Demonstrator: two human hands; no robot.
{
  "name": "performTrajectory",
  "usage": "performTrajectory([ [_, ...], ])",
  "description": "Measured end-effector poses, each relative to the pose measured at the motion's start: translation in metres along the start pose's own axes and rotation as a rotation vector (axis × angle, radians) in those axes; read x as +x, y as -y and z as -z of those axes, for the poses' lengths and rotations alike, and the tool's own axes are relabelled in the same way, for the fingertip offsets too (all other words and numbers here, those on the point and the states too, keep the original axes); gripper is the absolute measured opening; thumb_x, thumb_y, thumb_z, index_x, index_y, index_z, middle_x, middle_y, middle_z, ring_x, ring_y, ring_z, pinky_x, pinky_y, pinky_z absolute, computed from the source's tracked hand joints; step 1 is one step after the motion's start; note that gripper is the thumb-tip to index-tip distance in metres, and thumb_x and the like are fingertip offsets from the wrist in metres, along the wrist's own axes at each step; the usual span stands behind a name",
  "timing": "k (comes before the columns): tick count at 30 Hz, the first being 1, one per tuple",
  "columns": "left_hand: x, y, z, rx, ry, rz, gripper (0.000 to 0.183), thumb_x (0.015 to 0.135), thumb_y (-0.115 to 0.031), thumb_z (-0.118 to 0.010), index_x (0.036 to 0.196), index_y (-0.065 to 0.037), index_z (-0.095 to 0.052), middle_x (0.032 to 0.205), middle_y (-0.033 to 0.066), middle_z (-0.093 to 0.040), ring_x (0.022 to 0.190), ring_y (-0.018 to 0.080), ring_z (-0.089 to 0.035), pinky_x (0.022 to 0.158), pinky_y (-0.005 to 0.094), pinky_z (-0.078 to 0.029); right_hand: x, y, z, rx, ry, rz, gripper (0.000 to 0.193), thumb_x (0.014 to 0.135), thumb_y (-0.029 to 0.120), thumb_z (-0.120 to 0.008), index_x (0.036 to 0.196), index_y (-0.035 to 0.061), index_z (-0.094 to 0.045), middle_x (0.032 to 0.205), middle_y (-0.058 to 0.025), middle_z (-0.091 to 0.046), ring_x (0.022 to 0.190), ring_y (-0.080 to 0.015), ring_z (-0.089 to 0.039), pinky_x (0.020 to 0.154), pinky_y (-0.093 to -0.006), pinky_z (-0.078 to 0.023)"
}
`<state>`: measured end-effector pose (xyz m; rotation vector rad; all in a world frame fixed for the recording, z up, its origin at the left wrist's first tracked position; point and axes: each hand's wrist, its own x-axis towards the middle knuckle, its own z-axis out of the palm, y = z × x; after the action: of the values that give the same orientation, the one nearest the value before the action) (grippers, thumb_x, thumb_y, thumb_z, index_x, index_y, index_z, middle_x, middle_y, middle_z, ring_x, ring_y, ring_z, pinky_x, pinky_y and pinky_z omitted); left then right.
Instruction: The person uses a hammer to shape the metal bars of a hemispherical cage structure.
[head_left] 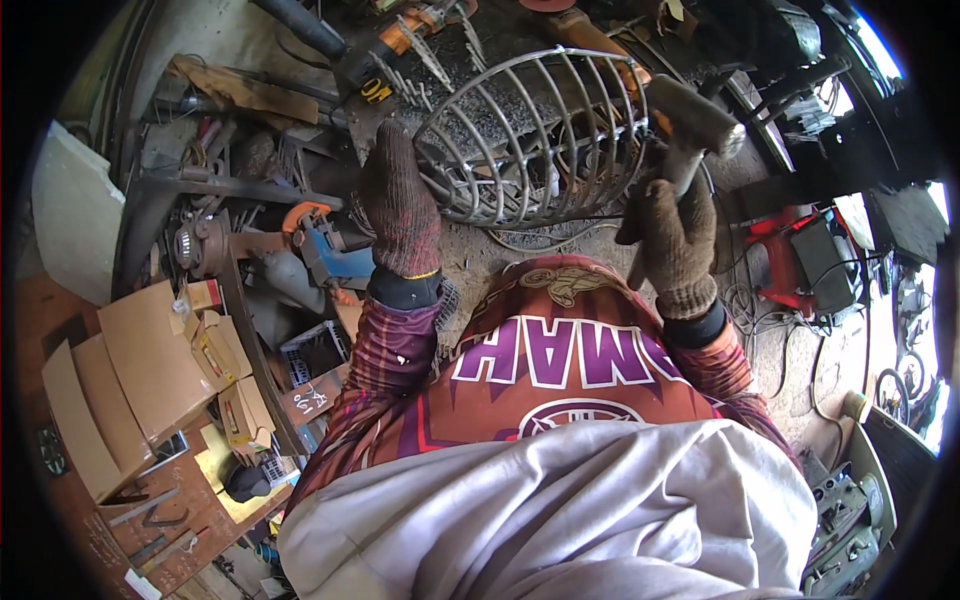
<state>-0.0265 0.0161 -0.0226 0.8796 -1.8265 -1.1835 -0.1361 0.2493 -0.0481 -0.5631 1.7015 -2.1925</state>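
Note:
A rounded cage of welded metal rods stands in front of me over the cluttered bench. At its left end, my left hand, in a dark reddish knit glove, is closed on the rim rod; the fingertips are partly hidden. My right hand, in a brown knit glove, grips the handle of a hammer. The heavy hammer head is raised beside the cage's right end.
Orange-bodied power tools and a yellow tape measure lie beyond the cage. Cardboard boxes are at left, near a blue-and-orange tool. To the right, a red-and-black machine sits among loose cables.

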Motion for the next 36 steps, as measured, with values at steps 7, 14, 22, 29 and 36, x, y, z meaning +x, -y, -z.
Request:
performTrajectory([
  [7,0.006,0.021,0.002,0.315,-0.057,-0.387,0.042,0.096,-0.038,-0.059,0.082,0.001,-0.062,0.066,0.0040,-0.057,0.064,0.0158,-0.057,0.056,0.0350,-0.041,-0.005,0.017,-0.013,-0.426,0.236,0.065,0.044,0.088,0.031,-0.069,0.118,0.0021,-0.054,0.092,-0.0191,-0.067,0.083,-0.0304,-0.069,0.074,-0.0392,-0.053],
  [14,0.003,0.027,0.004,0.088,-0.097,-0.343,0.039,0.098,-0.034,-0.058,0.080,0.001,-0.061,0.065,0.0055,-0.055,0.064,0.0143,-0.048,0.057,0.0355,-0.037,-0.008,0.025,-0.022,-0.303,0.157,0.181,0.039,0.088,0.027,-0.068,0.116,0.0031,-0.055,0.093,-0.0138,-0.066,0.081,-0.0245,-0.066,0.074,-0.0357,-0.052],
  [22,0.006,0.013,0.007,0.034,0.010,-0.330,0.043,0.098,-0.037,-0.056,0.077,0.001,-0.060,0.061,0.0070,-0.050,0.060,0.0163,-0.044,0.056,0.0371,-0.035,-0.011,0.039,-0.026,-0.371,0.166,-0.033,0.032,0.087,0.013,-0.065,0.115,-0.0015,-0.056,0.089,-0.0170,-0.063,0.082,-0.0283,-0.063,0.078,-0.0383,-0.050],
  [29,0.009,0.012,0.006,0.255,-0.083,-0.353,0.042,0.100,-0.036,-0.052,0.087,0.002,-0.064,0.068,0.0162,-0.058,0.061,0.0294,-0.054,0.059,0.0399,-0.041,-0.017,0.032,-0.015,-0.462,0.205,0.142,0.046,0.087,0.025,-0.068,0.123,0.0012,-0.052,0.098,-0.0199,-0.066,0.091,-0.0352,-0.067,0.078,-0.0392,-0.052],
  [36,0.003,0.000,0.009,0.315,0.037,-0.218,0.031,0.101,-0.026,-0.049,0.099,0.001,-0.063,0.081,0.0181,-0.062,0.069,0.0324,-0.060,0.061,0.0412,-0.045,-0.010,0.032,-0.024,-0.577,0.252,0.124,0.046,0.086,0.030,-0.070,0.120,0.0032,-0.053,0.093,-0.0215,-0.066,0.087,-0.0385,-0.067,0.073,-0.0431,-0.052],
])
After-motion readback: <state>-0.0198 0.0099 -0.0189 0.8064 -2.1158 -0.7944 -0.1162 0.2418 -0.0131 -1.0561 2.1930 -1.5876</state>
